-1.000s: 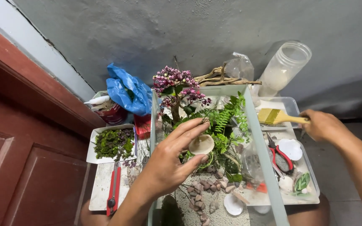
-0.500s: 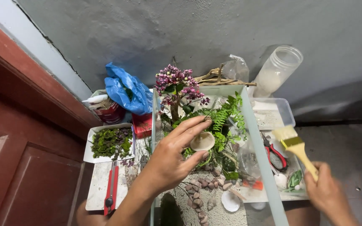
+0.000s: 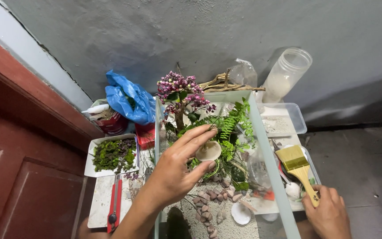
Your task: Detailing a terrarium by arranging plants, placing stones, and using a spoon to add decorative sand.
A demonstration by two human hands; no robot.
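- Since half a second ago, the right hand (image 3: 328,214) has drawn its brush (image 3: 298,164) in toward the glass tank (image 3: 268,159); the bristles now hang over the white tray (image 3: 298,118) just right of the tank's right wall.
- Right hand is clamped on the brush's wooden handle near the tray's front right corner, bristles pointing away from the person.
- Left hand (image 3: 175,170) has kept its place inside the tank, thumb and fingers closed on a pale shell (image 3: 208,151), other fingers stretched toward the fern (image 3: 235,121).
- Shell sits mid-tank, pressed among greenery, below the pink-flowered plant (image 3: 180,90) at the back left corner.
- Pebbles (image 3: 211,199) run across the sand toward the tank's front edge; a second shell (image 3: 240,213) lies beside them.
- Left of the tank, a moss tray (image 3: 112,155) and a red cutter (image 3: 112,204) crowd the narrow board.
- Open floor lies right of the tray, beyond the right hand.
- Jar (image 3: 287,73) and blue bag (image 3: 127,99) stand against the wall.
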